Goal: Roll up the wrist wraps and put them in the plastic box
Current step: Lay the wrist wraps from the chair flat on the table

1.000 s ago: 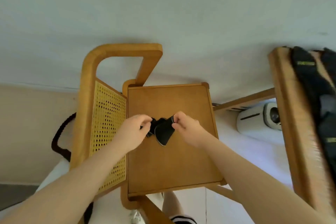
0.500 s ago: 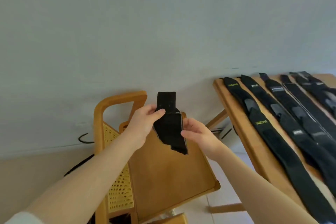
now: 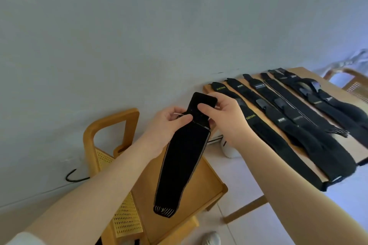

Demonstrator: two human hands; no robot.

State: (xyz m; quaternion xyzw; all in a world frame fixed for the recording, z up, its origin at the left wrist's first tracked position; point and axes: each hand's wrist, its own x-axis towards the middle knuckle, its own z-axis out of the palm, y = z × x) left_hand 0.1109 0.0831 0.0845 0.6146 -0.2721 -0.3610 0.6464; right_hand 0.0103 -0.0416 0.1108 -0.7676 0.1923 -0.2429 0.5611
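Both hands pinch the upper end of a long black fabric wrist wrap, left hand and right hand, its tail hanging over the wooden chair. Rolling not yet begun; next, turn the top end tightly inward. Plastic box unseen.

- The single head camera is looking forward and down, sitting close above the wooden chair.
- It is facing the wall behind the chair.
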